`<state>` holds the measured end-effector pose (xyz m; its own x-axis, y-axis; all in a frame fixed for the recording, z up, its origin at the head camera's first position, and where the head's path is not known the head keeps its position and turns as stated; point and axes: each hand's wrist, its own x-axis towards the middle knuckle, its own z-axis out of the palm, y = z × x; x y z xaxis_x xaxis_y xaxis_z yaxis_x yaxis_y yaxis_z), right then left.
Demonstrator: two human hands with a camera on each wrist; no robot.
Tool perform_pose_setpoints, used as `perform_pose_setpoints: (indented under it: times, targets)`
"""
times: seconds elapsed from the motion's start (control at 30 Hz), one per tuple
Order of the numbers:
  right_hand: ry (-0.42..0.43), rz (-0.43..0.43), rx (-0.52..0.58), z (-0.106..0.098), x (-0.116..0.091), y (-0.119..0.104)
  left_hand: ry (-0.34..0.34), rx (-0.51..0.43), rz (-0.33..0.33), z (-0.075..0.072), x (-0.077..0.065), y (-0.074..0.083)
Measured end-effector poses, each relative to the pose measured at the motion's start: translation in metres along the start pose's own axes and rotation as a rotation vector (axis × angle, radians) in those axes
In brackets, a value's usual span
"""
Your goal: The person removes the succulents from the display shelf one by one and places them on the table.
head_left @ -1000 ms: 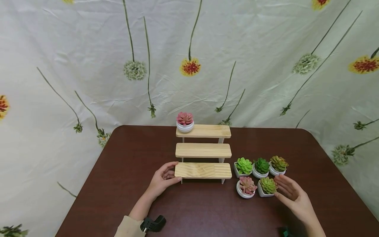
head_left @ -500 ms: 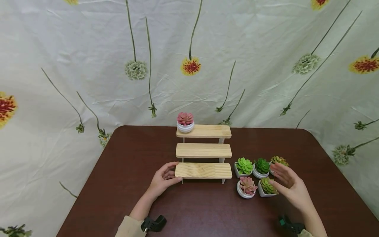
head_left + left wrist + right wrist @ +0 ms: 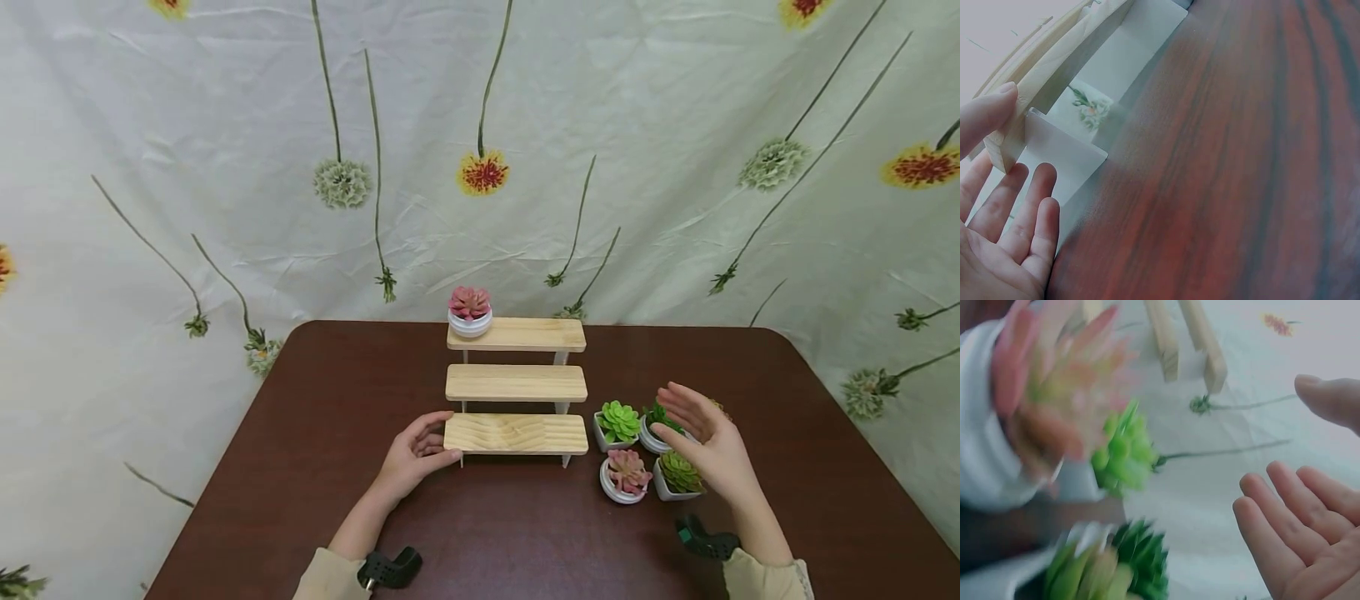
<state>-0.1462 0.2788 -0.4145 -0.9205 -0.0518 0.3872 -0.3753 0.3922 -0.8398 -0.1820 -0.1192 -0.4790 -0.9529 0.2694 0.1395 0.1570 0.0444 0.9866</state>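
Note:
A three-step wooden display stand (image 3: 516,383) stands on the table. My left hand (image 3: 412,454) pinches the left end of its lowest step, thumb at the front edge; in the left wrist view the other fingers (image 3: 1038,187) curve loosely beside the clear side panel. One potted pink succulent (image 3: 469,310) sits at the top step's left end. My right hand (image 3: 708,442), empty, hovers with relaxed, spread fingers over the potted succulents right of the stand. It partly covers a dark green succulent (image 3: 654,417) and nearly hides another behind it. A yellow-green succulent (image 3: 678,473) lies under its wrist side.
A bright green succulent (image 3: 618,422) in a square white pot and a pale pink succulent (image 3: 627,472) in a round pot stand closest to the stand. The dark brown table (image 3: 517,533) ends at a flower-printed cloth (image 3: 645,108) behind.
My right hand has risen from beside the yellow-green succulent and moved left and away from me, over the back pots. The left hand stays on the stand, and no pot has moved.

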Motion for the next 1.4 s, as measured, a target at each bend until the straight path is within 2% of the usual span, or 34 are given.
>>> perform_pose_setpoints:
  times: [0.17,0.37,0.6,0.7,0.97,1.4]
  targets:
    - [-0.017,0.017,0.033,0.012,0.012,-0.01,0.001,-0.016,0.011,0.0,0.0,-0.001]
    - [-0.038,-0.005,0.044,0.027,0.026,-0.012,0.003,-0.025,0.009,0.001,0.0,0.0]
    - [-0.082,0.006,0.135,0.041,0.043,-0.017,0.008,-0.04,-0.004,-0.003,0.005,-0.023]
    - [-0.085,0.024,0.157,0.046,0.05,-0.02,0.006,-0.034,0.006,-0.004,0.005,-0.028]
    - [-0.088,0.066,0.174,0.059,0.069,-0.03,0.023,-0.037,0.023,-0.003,0.005,-0.028]
    - [-0.129,0.106,0.315,0.078,0.096,-0.036,0.008,-0.047,0.029,-0.003,0.005,-0.029]
